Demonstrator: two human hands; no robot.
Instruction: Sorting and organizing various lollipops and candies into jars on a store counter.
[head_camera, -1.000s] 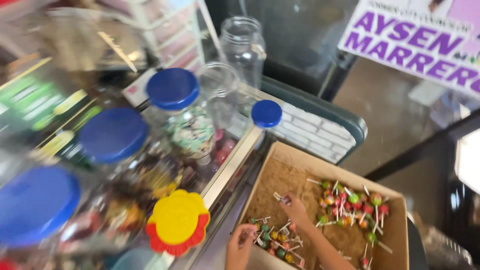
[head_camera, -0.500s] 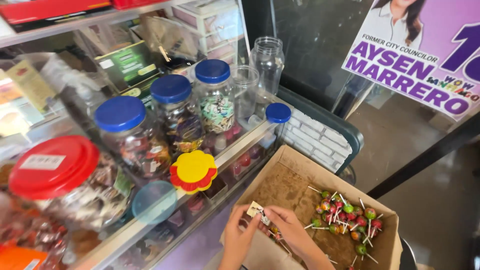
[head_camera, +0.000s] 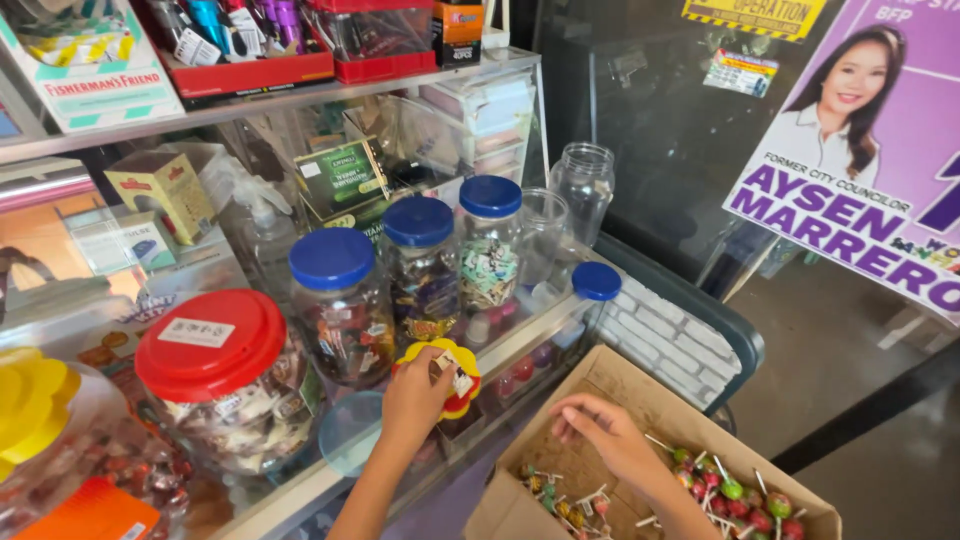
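Lollipops (head_camera: 735, 495) lie loose in the near right corner of an open cardboard box (head_camera: 640, 390), with a smaller scatter nearer its left side. My right hand (head_camera: 605, 435) hovers low over the box between the two heaps, fingers curled downward; I cannot tell whether it holds anything. My left hand (head_camera: 418, 395) reaches to the flower-shaped yellow and red lid (head_camera: 462, 385) of a low jar, fingers pinched around a small wrapped sweet (head_camera: 460, 381) right at that lid. Behind stand three blue-lidded candy jars (head_camera: 418, 270) in a row, a red-lidded jar (head_camera: 225, 375) to the left, and two empty clear jars (head_camera: 582, 190) farther right.
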